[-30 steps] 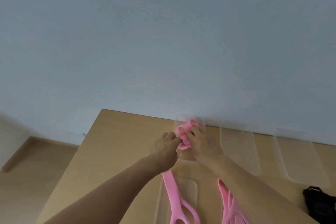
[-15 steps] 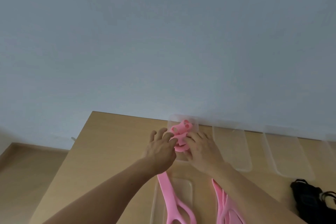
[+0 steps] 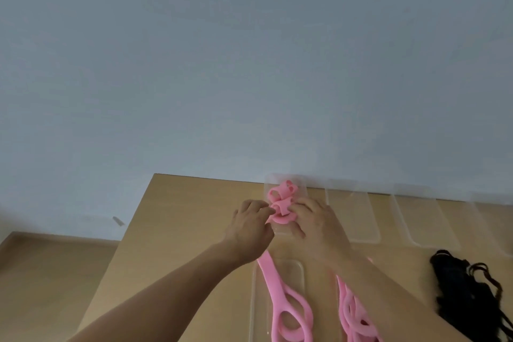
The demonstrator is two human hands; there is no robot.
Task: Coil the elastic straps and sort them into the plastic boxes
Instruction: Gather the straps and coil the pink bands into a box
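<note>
**Q:** Status of hands?

**A:** Left hand [image 3: 249, 226]: fingers curled, pinching the near-left edge of the pink coil [image 3: 280, 203]. Right hand [image 3: 313, 222]: fingers bent over the coil's right side, pressing it in. Neither hand is spread.

**Q:** Coil location?

**A:** Over the leftmost clear box [image 3: 311, 194] at the table's [image 3: 188, 216] far edge. Can't tell if it sits on the box floor. More empty boxes [image 3: 352, 216] to the right.

**Q:** Handling?

**A:** Judged light, soft, springy. The loops stand up loose at the far end, so it will likely unwind if let go unevenly. Best hold: squeeze across the wound middle, both sides, not by a single loop.

**Q:** Outstanding?

**A:** Uncoiled pink strap [image 3: 280, 297] lying across a near clear tray [image 3: 298, 269], a second pink bunch [image 3: 352, 311] beside it, and black straps [image 3: 460, 286] well to the right. Est. early in the job.
</note>
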